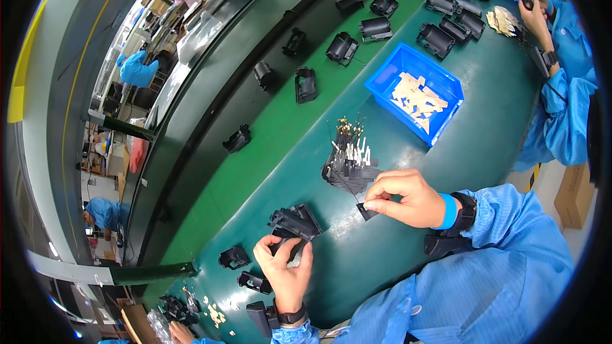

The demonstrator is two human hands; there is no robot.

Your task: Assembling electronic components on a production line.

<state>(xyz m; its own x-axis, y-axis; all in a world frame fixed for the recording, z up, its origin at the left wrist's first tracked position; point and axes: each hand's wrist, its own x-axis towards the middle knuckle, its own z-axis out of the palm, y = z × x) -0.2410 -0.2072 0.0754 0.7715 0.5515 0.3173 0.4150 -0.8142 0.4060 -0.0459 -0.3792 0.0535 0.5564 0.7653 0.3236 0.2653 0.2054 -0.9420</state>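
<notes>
My left hand point(286, 267) is closed round a black plastic housing point(294, 224), tilted just above the green work surface. Between the thumb and index finger of my right hand point(408, 199) is a small flat black piece point(366, 211) with a thin dark wire running up from it. Beyond the right hand lies a bundle of black wired parts point(349, 160) with white and brass-coloured ends. Two more black housings point(234, 257) rest left of my left hand.
A blue bin point(414, 93) with cream-coloured strips stands past my right hand. Black housings point(306, 84) are spread along the green conveyor belt point(268, 124). At the upper right a co-worker's hands point(537, 13) hold a dark part near several more housings point(436, 39). Another person's hand point(182, 332) shows at the lower left.
</notes>
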